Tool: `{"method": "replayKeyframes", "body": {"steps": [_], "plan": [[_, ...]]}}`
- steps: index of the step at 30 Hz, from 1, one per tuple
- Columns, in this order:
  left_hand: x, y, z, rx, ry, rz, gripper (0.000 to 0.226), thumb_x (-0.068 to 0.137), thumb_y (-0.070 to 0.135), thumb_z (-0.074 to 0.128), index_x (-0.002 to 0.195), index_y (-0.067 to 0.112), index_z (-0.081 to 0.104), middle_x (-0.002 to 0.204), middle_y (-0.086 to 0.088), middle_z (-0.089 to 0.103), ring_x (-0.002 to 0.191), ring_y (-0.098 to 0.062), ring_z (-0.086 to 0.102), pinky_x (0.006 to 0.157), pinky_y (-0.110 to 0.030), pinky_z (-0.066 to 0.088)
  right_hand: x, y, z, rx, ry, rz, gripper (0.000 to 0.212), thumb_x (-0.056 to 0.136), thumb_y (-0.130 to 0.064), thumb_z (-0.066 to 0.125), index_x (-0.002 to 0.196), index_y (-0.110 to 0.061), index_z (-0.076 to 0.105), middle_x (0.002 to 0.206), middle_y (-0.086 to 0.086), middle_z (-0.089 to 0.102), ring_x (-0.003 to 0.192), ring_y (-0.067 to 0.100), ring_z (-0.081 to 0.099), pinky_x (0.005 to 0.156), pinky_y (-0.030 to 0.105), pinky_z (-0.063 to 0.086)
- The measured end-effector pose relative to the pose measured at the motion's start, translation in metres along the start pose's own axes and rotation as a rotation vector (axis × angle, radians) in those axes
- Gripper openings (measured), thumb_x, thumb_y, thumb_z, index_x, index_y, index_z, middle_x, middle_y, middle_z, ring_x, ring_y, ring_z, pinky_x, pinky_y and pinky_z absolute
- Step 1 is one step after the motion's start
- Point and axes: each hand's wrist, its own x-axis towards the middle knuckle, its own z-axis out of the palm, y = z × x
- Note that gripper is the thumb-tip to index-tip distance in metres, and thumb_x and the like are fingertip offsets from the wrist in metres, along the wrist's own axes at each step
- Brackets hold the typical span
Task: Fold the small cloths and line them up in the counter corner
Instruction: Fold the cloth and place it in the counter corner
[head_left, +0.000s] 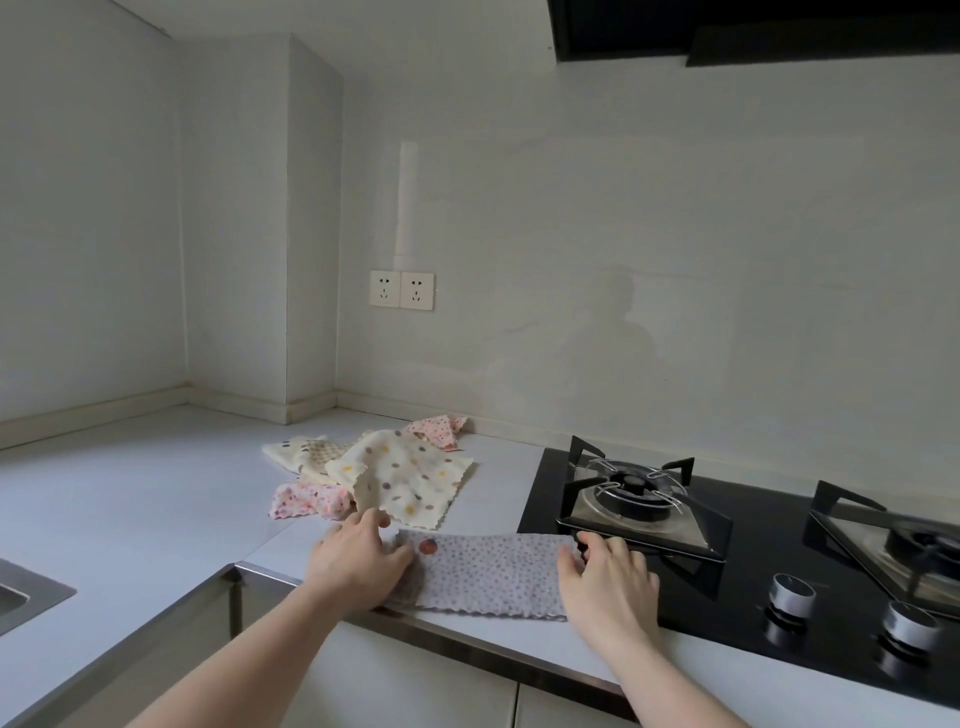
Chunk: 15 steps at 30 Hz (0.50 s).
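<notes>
The grey dotted cloth (488, 577) lies folded into a long strip along the front edge of the counter (130, 493), its right end reaching the front left corner of the black hob (727, 587). A small red patch (427, 545) shows near its left end. My left hand (358, 558) rests on that left end, palm down, fingers loosely spread over the fabric with their tips reaching toward the cream cloth behind; I cannot tell whether they pinch anything. My right hand (605, 571) lies on the right end, fingers bent over the cloth's far edge just beside the foot of the near pan support (631, 491); whether they grip the fabric or only press it I cannot tell. Behind the grey strip, toward the wall, the other cloths lie unfolded in a loose heap: a cream cloth with coloured dots (410, 478) on top, one corner curled up near my left fingers; a pink speckled cloth (306, 500) sticking out at its left; a pale yellow cloth (304, 451) farther back on the left; and another pink cloth (439, 431) at the back edge of the counter against the wall. Two knobs (789, 592) sit along the hob's front edge, and a second burner (914, 545) is at the right. A double wall socket (401, 290) sits above the heap, a dark hood (753, 31) hangs at top right, and the rim of a sink (31, 592) shows at the counter's left edge.
</notes>
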Motion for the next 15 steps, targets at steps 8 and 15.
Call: {"method": "replayKeyframes", "body": {"steps": [8, 15], "plan": [[-0.004, 0.001, 0.016, 0.070, 0.090, 0.016, 0.050, 0.087, 0.069, 0.042, 0.122, 0.035, 0.053, 0.132, 0.001, 0.059, 0.123, -0.024, 0.051, 0.105, -0.041, 0.038, 0.001, 0.000, 0.004, -0.084, 0.024, -0.045, 0.046, 0.102, -0.055, 0.035, 0.134, -0.033, 0.058, 0.138, -0.004, 0.054, 0.126, 0.020, 0.047, 0.107, 0.039, 0.037], [0.004, -0.001, 0.010, 0.001, -0.002, -0.011, 0.057, 0.070, 0.078, 0.043, 0.111, 0.040, 0.054, 0.115, 0.007, 0.069, 0.116, -0.023, 0.057, 0.094, -0.040, 0.041, 0.003, 0.004, 0.003, 0.044, 0.035, -0.017, 0.035, 0.099, -0.050, 0.048, 0.127, -0.036, 0.063, 0.134, -0.005, 0.059, 0.122, 0.020, 0.052, 0.104, 0.040, 0.041]]}}
